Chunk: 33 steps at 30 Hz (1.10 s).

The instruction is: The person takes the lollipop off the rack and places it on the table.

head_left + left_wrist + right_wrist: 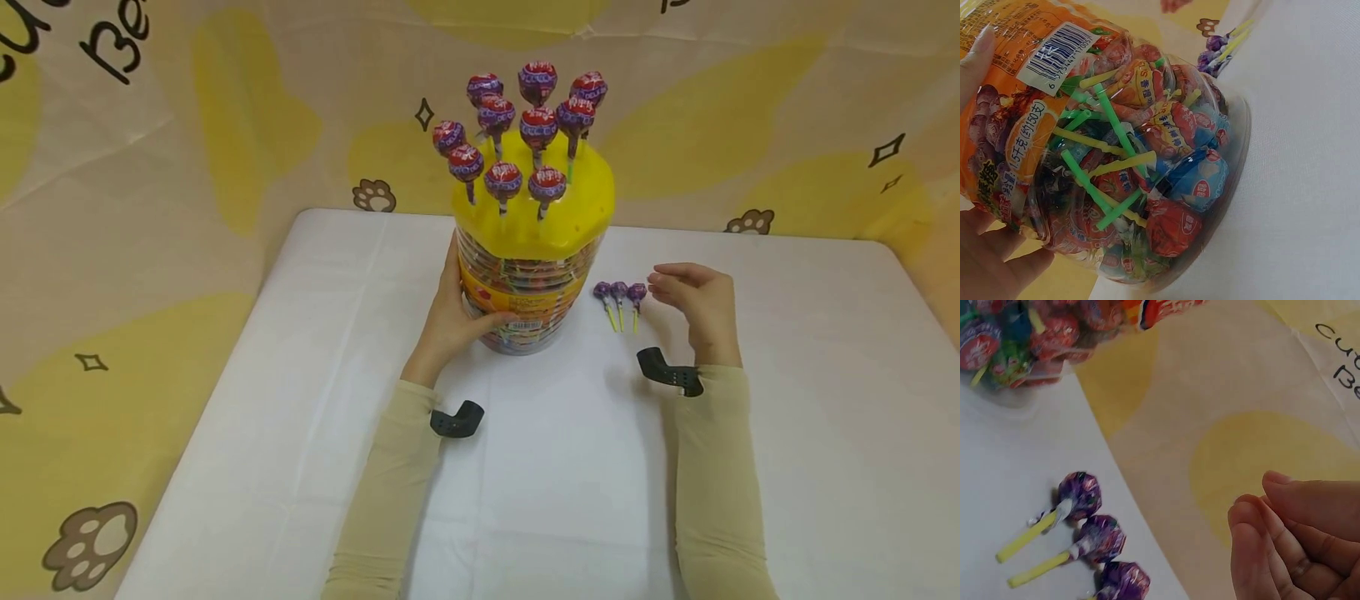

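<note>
The candy jar (pixel 528 287) stands on the tabletop (pixel 570 467) in the head view, its side gripped by the left hand (pixel 453 308); the right hand (pixel 701 304), empty and loosely bent, is just beside three purple lollipops (pixel 618 291). In the left wrist view, the left hand spans the jar's label (pixel 1019 147). In the right wrist view, the lollipops lie apart from the right hand.

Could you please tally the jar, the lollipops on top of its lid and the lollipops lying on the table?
Jar: 1
Lid lollipops: 10
Table lollipops: 3
Total: 14
The wrapped sweets inside the jar are too jumbled to count, so they are left out.
</note>
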Each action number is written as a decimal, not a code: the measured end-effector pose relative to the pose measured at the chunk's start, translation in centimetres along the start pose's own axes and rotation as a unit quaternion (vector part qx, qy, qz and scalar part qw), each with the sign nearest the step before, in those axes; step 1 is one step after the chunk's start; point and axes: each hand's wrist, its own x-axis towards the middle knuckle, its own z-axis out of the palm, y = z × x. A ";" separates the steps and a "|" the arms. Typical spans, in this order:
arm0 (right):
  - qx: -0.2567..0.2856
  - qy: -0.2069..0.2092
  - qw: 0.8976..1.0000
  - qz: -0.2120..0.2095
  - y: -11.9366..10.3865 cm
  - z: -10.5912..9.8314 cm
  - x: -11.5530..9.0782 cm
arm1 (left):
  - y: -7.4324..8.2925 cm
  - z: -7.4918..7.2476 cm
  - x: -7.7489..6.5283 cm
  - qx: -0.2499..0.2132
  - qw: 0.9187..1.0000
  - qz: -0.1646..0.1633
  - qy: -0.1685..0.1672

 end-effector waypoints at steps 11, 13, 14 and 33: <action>0.145 0.001 0.983 -0.115 -4.7 1.3 -2.2 | 0.1 0.1 0.1 -0.013 1.000 0.019 -0.005; 0.162 -0.003 0.978 -0.133 -5.6 1.6 -2.5 | 0.1 0.2 0.0 -0.011 1.000 0.014 -0.005; 0.164 -0.004 0.976 -0.141 -6.1 1.7 -2.6 | 0.1 0.1 0.0 -0.009 1.000 0.012 -0.005; 0.185 -0.029 0.955 -0.229 -13.6 6.9 -3.9 | 0.2 -0.1 -0.3 0.010 1.000 0.007 0.003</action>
